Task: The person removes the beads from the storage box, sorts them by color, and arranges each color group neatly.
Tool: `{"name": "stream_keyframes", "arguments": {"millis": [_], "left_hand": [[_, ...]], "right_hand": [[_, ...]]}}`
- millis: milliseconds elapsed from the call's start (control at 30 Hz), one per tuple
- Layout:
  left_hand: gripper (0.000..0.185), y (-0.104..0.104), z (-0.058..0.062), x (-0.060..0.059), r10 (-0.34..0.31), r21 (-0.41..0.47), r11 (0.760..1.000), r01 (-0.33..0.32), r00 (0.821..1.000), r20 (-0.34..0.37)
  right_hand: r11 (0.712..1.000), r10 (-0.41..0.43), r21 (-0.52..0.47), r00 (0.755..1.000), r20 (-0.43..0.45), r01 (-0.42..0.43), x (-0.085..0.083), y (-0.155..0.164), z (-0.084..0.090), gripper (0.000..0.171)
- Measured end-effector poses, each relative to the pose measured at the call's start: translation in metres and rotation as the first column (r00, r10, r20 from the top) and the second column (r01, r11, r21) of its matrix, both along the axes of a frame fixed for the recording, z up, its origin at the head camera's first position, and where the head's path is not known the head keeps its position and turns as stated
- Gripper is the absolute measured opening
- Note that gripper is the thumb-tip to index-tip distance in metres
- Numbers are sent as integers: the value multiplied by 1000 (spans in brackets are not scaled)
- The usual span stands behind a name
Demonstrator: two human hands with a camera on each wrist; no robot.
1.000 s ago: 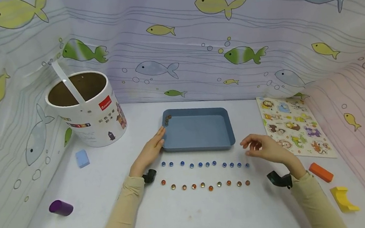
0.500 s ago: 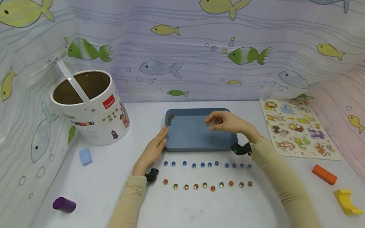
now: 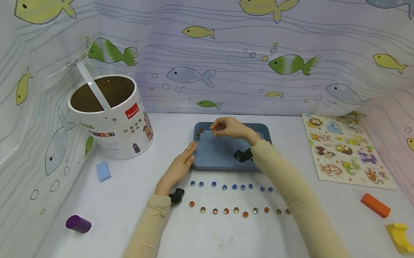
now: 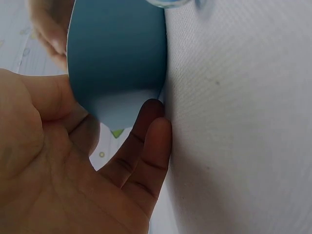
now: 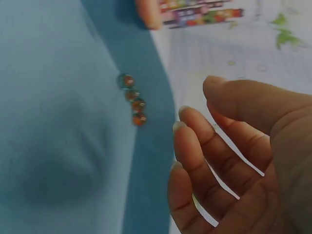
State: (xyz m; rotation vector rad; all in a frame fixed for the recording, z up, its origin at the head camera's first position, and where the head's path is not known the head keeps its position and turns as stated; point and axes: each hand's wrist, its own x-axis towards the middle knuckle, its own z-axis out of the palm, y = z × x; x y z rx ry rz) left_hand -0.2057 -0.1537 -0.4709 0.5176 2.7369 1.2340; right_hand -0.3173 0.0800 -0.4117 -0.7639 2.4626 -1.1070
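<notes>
A blue tray lies in the middle of the white table. My left hand rests flat with straight fingers against the tray's left edge; the left wrist view shows its palm beside the tray. My right hand hovers over the tray's far left corner, fingers loosely curled, and nothing shows in it. Several orange marbles lie in that corner. In front of the tray run a row of blue marbles and a row of orange and clear marbles.
A white bucket stands at the back left, with a blue block and a purple cylinder nearer. To the right lie an animal puzzle board, an orange block and a yellow block. Fish-print walls surround the table.
My right hand has moved from the right end of the blue marble row, up and left across the tray to its far left corner. The left hand has stayed at the tray's edge.
</notes>
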Motion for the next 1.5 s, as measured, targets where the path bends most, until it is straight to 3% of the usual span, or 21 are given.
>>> {"name": "stream_keyframes", "arguments": {"millis": [233, 500, 733, 967, 1200, 1500], "left_hand": [[50, -3, 2, 1, -5, 0, 1000, 5, 1000, 11], [50, -1, -1, 0, -4, -1, 1000, 4, 1000, 2], [49, 2, 1, 1, -27, 12, 1000, 27, 999, -20], [49, -1, 1, 2, -10, 0, 1000, 10, 1000, -15], [49, 0, 0, 4, -12, -6, 1000, 12, 1000, -11], [50, -1, -1, 3, 3, -16, 1000, -3, 1000, -6]], "right_hand": [[994, -26, 105, 998, -62, 33, -11, -27, -19, 31], [989, -46, 139, 998, -42, 51, -13, -49, -37, 28], [966, -118, 225, 991, -69, 130, -10, -64, -41, 27], [943, -115, 303, 990, -85, 135, -10, -76, -44, 22], [942, -88, 314, 990, -114, 120, -6, -69, -41, 22], [982, -78, 162, 991, -108, 95, 8, -21, -21, 22]]}}
